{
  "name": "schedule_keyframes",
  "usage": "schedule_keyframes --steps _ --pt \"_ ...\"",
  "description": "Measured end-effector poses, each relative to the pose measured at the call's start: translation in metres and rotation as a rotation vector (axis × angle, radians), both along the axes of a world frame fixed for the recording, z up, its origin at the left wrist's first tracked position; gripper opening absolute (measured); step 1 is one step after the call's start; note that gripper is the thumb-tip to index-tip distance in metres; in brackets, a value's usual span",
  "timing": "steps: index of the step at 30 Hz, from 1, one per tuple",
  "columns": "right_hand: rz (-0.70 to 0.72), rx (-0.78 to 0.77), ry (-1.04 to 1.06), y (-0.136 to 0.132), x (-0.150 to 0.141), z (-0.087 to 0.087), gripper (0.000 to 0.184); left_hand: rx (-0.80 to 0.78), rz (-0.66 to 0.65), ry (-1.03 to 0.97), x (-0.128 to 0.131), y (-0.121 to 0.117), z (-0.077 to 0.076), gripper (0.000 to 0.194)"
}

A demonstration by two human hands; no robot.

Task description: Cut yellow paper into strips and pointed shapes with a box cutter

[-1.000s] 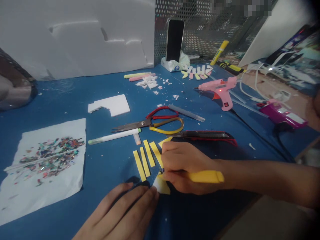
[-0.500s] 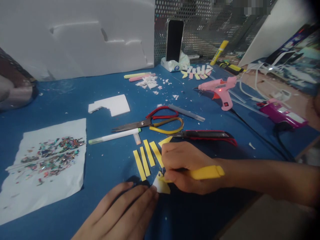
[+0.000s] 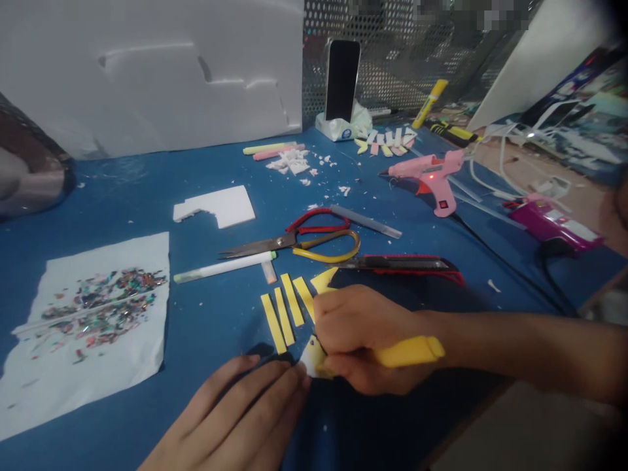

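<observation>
My right hand [image 3: 366, 333] is closed round a yellow-handled cutter [image 3: 409, 351], its tip down on a small yellow-and-white foam piece [image 3: 313, 356] near the table's front edge. My left hand [image 3: 240, 418] lies flat with fingers stretched out, fingertips pressing the left side of that piece. Several cut yellow strips [image 3: 287, 311] lie in a row just beyond it.
Behind the strips lie red-and-yellow scissors [image 3: 304, 241], a white pen [image 3: 223, 267] and a red utility knife [image 3: 407, 265]. A pink glue gun [image 3: 432, 175] stands far right, a paper sheet with glitter [image 3: 93, 314] left, a phone [image 3: 342, 78] propped at the back.
My right hand with the cutter has slid a little toward me along the foam piece. The left hand stays pressed in place.
</observation>
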State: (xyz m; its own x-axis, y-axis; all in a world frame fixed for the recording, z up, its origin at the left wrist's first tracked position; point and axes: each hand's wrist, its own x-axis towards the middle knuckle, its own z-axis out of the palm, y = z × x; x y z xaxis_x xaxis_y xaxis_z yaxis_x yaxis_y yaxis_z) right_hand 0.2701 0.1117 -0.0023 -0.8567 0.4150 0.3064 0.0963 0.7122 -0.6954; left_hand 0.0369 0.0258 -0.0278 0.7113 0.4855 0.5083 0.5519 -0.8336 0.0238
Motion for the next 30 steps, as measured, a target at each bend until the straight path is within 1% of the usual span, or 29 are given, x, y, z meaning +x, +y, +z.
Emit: schedule_keyframes --steps 2,3,7,8,11,12,16,20,22,25,26,28,29,30 --pt "-0.073 0.021 -0.012 0.0 0.0 0.0007 0.028 -0.013 0.01 0.003 -0.0005 -0.0004 0.0 0.027" --pt "-0.08 0.026 -0.024 -0.0001 -0.0001 0.0009 0.028 -0.015 0.011 0.001 -0.001 -0.0007 -0.0002 0.027" --pt "0.031 0.012 -0.021 -0.0006 -0.0004 0.0002 0.03 -0.006 0.006 0.002 -0.0027 -0.0018 -0.0012 0.028" --pt "0.023 0.014 -0.016 -0.0005 -0.0006 -0.0003 0.03 -0.007 0.008 0.001 -0.0029 -0.0018 -0.0013 0.028" --pt "-0.057 0.044 -0.02 -0.0004 -0.0011 -0.0015 0.027 -0.013 0.014 -0.005 -0.0029 -0.0014 -0.0005 0.027" --pt "-0.056 0.047 -0.025 -0.0004 -0.0011 -0.0016 0.027 -0.017 0.015 -0.006 -0.0028 -0.0013 -0.0001 0.027" --pt "0.035 0.0 -0.028 -0.0007 -0.0006 -0.0008 0.028 -0.031 0.021 -0.017 -0.002 -0.0023 0.0012 0.028" --pt "-0.073 0.021 -0.02 -0.0003 -0.0004 0.0 0.026 -0.046 0.027 -0.031 -0.001 -0.0035 0.001 0.028" --pt "-0.067 0.019 -0.026 -0.0005 -0.0005 -0.0003 0.026 -0.046 0.015 -0.032 -0.0008 -0.0034 0.0007 0.028" --pt "-0.005 -0.003 -0.018 -0.0008 -0.0007 -0.0004 0.027 -0.028 0.009 -0.031 -0.0008 -0.003 0.0003 0.027" --pt "-0.018 -0.001 -0.015 -0.0008 -0.0009 -0.0002 0.026 -0.029 0.015 -0.033 -0.0009 -0.003 0.0002 0.027" --pt "-0.089 0.016 -0.019 -0.0006 -0.0012 0.0007 0.026 -0.048 0.027 -0.042 -0.0008 -0.0031 0.0002 0.027" --pt "-0.105 0.018 -0.021 -0.0004 -0.0013 0.001 0.026 -0.056 0.03 -0.046 -0.0007 -0.0032 0.0003 0.027" --pt "-0.088 0.013 -0.025 -0.0004 -0.0013 0.0012 0.026 -0.059 0.033 -0.048 -0.0006 -0.0033 0.0005 0.027"
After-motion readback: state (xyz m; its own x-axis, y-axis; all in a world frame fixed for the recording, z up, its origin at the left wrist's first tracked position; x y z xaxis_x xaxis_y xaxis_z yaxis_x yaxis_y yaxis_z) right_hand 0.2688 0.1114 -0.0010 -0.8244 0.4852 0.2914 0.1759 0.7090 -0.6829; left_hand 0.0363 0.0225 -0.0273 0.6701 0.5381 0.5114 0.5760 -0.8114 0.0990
